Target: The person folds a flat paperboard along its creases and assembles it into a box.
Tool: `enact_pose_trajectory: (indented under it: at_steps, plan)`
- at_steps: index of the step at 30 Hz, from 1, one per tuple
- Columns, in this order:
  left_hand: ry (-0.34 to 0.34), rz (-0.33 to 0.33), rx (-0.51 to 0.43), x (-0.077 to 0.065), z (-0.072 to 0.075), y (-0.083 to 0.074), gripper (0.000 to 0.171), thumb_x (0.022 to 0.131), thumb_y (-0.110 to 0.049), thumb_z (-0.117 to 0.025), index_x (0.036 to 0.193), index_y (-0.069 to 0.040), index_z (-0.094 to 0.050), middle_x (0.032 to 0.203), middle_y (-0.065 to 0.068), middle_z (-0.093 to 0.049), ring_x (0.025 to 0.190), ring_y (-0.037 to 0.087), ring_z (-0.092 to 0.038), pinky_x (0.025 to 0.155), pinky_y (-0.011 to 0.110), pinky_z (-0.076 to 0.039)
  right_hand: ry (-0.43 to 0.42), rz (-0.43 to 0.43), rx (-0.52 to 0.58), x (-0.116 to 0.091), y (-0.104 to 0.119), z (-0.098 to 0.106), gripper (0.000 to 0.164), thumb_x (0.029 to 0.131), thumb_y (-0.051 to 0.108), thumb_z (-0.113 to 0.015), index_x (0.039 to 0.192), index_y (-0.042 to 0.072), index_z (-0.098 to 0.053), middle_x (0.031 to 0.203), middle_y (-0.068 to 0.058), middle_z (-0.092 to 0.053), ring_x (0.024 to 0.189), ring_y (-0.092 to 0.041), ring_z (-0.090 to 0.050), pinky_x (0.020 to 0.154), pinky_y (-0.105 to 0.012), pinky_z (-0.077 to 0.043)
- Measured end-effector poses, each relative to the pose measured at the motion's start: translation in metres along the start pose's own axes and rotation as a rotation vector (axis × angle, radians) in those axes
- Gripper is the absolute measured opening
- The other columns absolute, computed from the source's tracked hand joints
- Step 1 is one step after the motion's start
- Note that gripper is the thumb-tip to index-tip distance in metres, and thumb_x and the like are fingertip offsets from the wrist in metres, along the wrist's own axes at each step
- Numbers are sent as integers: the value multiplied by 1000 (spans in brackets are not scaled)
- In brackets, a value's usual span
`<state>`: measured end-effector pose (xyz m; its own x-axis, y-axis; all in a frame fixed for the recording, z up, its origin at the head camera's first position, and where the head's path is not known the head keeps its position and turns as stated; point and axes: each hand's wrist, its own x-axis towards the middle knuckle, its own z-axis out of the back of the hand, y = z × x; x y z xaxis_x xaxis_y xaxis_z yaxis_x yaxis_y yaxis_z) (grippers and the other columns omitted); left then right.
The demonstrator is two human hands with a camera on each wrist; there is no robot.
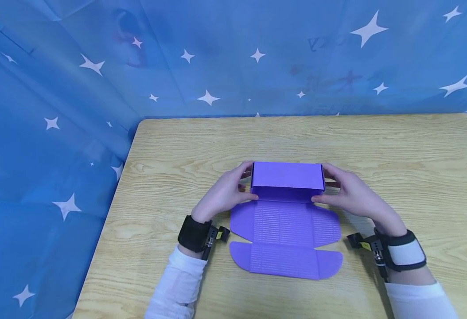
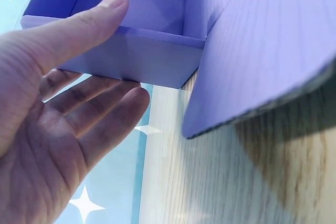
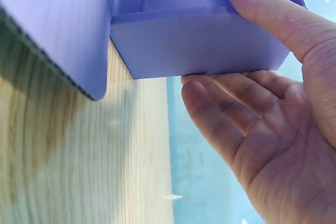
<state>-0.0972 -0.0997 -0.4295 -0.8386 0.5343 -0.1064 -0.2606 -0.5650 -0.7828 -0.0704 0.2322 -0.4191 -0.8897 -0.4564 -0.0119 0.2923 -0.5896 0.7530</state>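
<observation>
– Item, place?
– Box (image 1: 288, 175), purple, one: is being held near the middle of the worktop (image 1: 185, 146). Lid (image 1: 283, 223): is being displayed open, on the near side.
– Fingers?
– Left hand (image 1: 229, 190): left end is being grasped, thumb on the inner side. Right hand (image 1: 347, 190): right end is being grasped likewise.
– Governing relation?
– Long axis is being spanned crosswise, hand to hand; box is being flanked at both ends, neither hand being placed nearer.

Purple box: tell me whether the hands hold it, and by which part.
The purple box is held by its two short end walls, the left hand on one, the right hand on the other, thumbs over them.
</observation>
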Motion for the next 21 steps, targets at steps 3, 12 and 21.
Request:
enact_pose_trajectory:
  at_steps: [3,12,21]
  plan:
    - [1,4,-4,0,0,-1,82,88,-14,-86,157,-12,-41,161,14,-53,146,33,-57,106,44,-60,10,-16,10,0,0,1,60,88,12,-86,138,1,-56,134,-20,-69,127,-46,-66,104,-62,-56]
    - [-2,11,-13,0,0,0,82,88,-14,-86,157,-13,-42,160,13,-54,146,32,-56,107,45,-60,23,-43,20,0,1,1,62,89,15,-85,141,2,-54,137,-21,-67,130,-47,-64,107,-63,-53]
    - [-27,41,-27,0,0,2,85,87,-14,-87,159,-13,-40,159,14,-54,145,35,-57,111,46,-57,13,-82,3,0,0,2,88,89,16,-85,159,-4,-35,153,-30,-54,134,-55,-58,108,-67,-52]
